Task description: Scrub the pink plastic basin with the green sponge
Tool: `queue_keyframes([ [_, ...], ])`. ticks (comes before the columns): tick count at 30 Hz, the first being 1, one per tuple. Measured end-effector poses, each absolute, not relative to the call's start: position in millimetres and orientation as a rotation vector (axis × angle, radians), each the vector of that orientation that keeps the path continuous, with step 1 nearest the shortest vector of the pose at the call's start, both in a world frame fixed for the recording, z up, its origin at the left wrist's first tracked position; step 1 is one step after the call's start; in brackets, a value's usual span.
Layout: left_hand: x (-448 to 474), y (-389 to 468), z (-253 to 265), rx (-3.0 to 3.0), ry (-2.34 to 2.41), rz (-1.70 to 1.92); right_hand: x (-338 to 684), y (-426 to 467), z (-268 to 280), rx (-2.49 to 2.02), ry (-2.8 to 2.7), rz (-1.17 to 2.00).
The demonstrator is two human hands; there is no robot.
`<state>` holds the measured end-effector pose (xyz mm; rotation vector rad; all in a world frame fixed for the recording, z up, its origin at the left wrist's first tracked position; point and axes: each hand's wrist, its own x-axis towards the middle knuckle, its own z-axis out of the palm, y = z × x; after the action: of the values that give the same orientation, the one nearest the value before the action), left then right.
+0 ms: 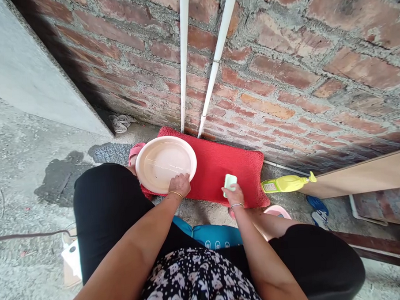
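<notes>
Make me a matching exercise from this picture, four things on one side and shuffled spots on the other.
Things:
1. basin
2. pale green block
3. yellow pump bottle
4. white pipes

Spots:
A. beside the right end of the red mat
B. along the brick wall
C. under the left hand, at the rim
D. in the right hand

Pairs: 1-C, 2-D, 3-A, 4-B

Wears a black top (199, 282) with pale flowers and white dots, plain black trousers (106, 216), gold-toned left bangle (176, 194), silvery right bangle (236, 205), pink footwear (136, 149).
</notes>
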<state>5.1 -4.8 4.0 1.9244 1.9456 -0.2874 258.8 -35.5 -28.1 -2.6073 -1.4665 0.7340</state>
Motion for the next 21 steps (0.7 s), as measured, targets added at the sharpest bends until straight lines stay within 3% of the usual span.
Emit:
queue_keyframes([
  [4,5.3,-5.3,4.5,1.915,1.937,-0.293,196.1,-37.5,-18.9,-2.475,-1.854,0.874],
  [10,5.8,-6.4,1.9,1.920,1.951,-0.268,174.5,-42.1,-15.1,-2.290,-2.284,0.804],
  [21,4.2,-5.3,-1.4,1.948,1.945,-0.249,316.7,-59.8,-25.9,-2.838,-1.360,0.657],
])
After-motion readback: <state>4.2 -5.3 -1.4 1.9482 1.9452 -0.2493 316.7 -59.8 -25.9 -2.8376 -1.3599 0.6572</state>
